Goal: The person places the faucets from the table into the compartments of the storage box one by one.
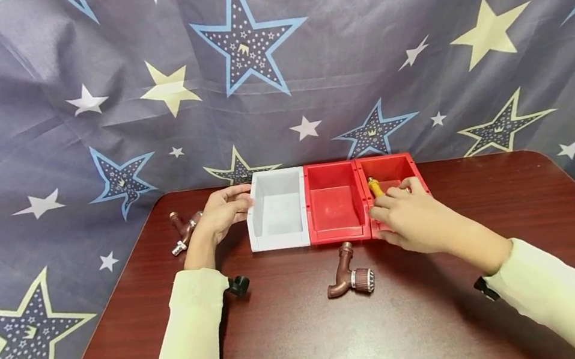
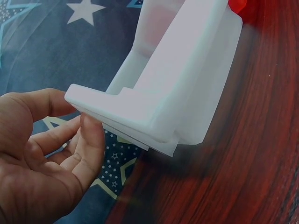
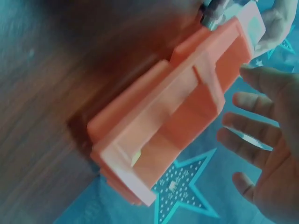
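Three bins stand side by side: a white bin [image 1: 280, 242], a middle red bin [image 1: 339, 233] and a right red bin [image 1: 386, 161]. My left hand [image 1: 222, 213] has its thumb and index finger at the white bin's left rim, pinching the edge in the left wrist view. Over the front of the right red bin is my right hand [image 1: 409, 218], its fingers apart and holding nothing in the right wrist view. A yellow fitting-like piece [image 1: 374, 187] lies inside that bin, partly hidden by the right hand.
A brown tap [image 1: 345, 275] with a ridged knob lies on the table [image 1: 298, 342] in front of the bins. Another brown tap [image 1: 181, 230] with a silver end lies left, beside the left wrist. Behind the bins hangs a star-patterned cloth [image 1: 301, 38].
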`<act>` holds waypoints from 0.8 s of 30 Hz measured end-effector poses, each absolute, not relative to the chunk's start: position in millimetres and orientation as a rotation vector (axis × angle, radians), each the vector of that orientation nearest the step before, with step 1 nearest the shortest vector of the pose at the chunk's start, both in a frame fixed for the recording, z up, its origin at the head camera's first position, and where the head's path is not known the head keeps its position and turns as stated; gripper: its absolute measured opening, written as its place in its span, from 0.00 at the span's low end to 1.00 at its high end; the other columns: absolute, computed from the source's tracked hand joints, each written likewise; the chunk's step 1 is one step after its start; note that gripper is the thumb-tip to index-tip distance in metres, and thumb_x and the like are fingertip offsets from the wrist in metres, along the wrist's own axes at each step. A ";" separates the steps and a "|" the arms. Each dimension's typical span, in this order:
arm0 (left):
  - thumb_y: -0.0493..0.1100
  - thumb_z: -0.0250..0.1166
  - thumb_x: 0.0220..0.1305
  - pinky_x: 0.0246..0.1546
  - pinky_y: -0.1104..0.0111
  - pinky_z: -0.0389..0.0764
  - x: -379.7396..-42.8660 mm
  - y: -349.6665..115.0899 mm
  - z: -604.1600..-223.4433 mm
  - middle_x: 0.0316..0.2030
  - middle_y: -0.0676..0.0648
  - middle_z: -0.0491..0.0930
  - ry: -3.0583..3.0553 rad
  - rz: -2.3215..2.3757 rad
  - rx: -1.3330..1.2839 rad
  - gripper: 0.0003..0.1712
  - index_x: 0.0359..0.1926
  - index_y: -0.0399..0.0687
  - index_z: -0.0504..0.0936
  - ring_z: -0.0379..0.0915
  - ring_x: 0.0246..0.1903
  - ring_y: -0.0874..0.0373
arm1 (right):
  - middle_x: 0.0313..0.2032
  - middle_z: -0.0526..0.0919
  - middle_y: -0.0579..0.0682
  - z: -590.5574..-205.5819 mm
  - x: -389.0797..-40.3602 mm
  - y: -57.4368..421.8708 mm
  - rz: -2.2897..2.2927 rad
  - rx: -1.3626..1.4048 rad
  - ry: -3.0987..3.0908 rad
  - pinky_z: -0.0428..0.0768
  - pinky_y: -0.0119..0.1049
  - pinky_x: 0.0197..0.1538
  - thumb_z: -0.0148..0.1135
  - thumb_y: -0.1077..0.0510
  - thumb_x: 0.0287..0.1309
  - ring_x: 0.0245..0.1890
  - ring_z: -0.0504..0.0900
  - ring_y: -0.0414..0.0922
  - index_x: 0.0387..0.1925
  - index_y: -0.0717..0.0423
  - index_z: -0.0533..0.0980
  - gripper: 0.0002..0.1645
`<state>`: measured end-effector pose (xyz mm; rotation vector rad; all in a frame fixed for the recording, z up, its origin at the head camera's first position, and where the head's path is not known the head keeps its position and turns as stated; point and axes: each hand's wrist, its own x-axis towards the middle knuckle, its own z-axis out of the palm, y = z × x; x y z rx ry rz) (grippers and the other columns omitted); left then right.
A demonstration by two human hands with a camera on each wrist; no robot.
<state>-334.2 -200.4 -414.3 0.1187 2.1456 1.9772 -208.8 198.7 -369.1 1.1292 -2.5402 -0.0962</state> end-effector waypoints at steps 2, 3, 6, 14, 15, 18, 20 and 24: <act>0.28 0.61 0.66 0.39 0.68 0.84 -334.4 -200.3 -414.4 0.53 0.33 0.78 2.136 1.983 0.115 0.30 0.69 0.34 0.71 0.81 0.35 0.60 | 0.38 0.83 0.48 -371.0 -203.3 194.8 -0.070 1.160 -2.554 0.66 0.57 0.47 0.77 0.46 0.52 0.42 0.78 0.51 0.45 0.52 0.82 0.23; 0.28 0.61 0.66 0.40 0.68 0.84 -334.6 -200.3 -414.6 0.52 0.34 0.78 2.132 1.986 0.113 0.30 0.69 0.34 0.71 0.81 0.35 0.60 | 0.39 0.83 0.47 -372.2 -200.8 192.9 -0.059 1.176 -2.561 0.66 0.58 0.47 0.77 0.45 0.52 0.43 0.78 0.50 0.45 0.52 0.82 0.23; 0.27 0.61 0.65 0.40 0.68 0.84 -334.7 -200.5 -414.8 0.51 0.35 0.79 2.121 1.996 0.110 0.30 0.69 0.33 0.71 0.81 0.35 0.59 | 0.39 0.83 0.46 -375.0 -193.5 188.3 -0.048 1.215 -2.575 0.67 0.58 0.47 0.77 0.44 0.53 0.44 0.78 0.49 0.46 0.51 0.82 0.23; 0.27 0.60 0.65 0.40 0.68 0.84 -334.4 -199.4 -413.0 0.49 0.38 0.80 2.098 2.021 0.106 0.30 0.69 0.33 0.71 0.80 0.34 0.62 | 0.39 0.82 0.43 -378.2 -181.2 184.9 -0.048 1.236 -2.605 0.65 0.55 0.47 0.74 0.42 0.56 0.45 0.76 0.47 0.48 0.48 0.82 0.23; 0.27 0.60 0.65 0.39 0.69 0.83 -334.5 -199.5 -413.1 0.48 0.39 0.80 2.094 2.023 0.105 0.31 0.69 0.33 0.71 0.80 0.34 0.63 | 0.39 0.82 0.43 -378.8 -180.1 185.1 -0.052 1.238 -2.604 0.65 0.55 0.47 0.73 0.41 0.56 0.45 0.77 0.47 0.48 0.48 0.82 0.23; 0.27 0.61 0.65 0.37 0.70 0.83 -334.7 -199.9 -413.7 0.46 0.42 0.81 2.086 2.031 0.098 0.31 0.69 0.33 0.71 0.79 0.33 0.63 | 0.38 0.81 0.43 -381.1 -177.5 185.4 -0.048 1.249 -2.605 0.64 0.54 0.47 0.71 0.39 0.59 0.44 0.77 0.46 0.48 0.48 0.82 0.23; 0.27 0.61 0.65 0.36 0.71 0.83 -334.5 -200.1 -414.3 0.44 0.43 0.81 2.079 2.038 0.097 0.31 0.69 0.33 0.71 0.79 0.32 0.63 | 0.39 0.82 0.42 -383.2 -175.9 185.6 -0.042 1.256 -2.605 0.64 0.54 0.48 0.69 0.37 0.60 0.44 0.78 0.46 0.48 0.48 0.82 0.23; 0.26 0.61 0.65 0.37 0.71 0.83 -335.0 -201.4 -415.0 0.43 0.44 0.82 2.059 2.049 0.099 0.31 0.70 0.32 0.70 0.79 0.33 0.63 | 0.42 0.82 0.43 -387.1 -173.1 184.9 -0.035 1.270 -2.595 0.65 0.54 0.48 0.66 0.34 0.62 0.46 0.77 0.46 0.50 0.48 0.81 0.26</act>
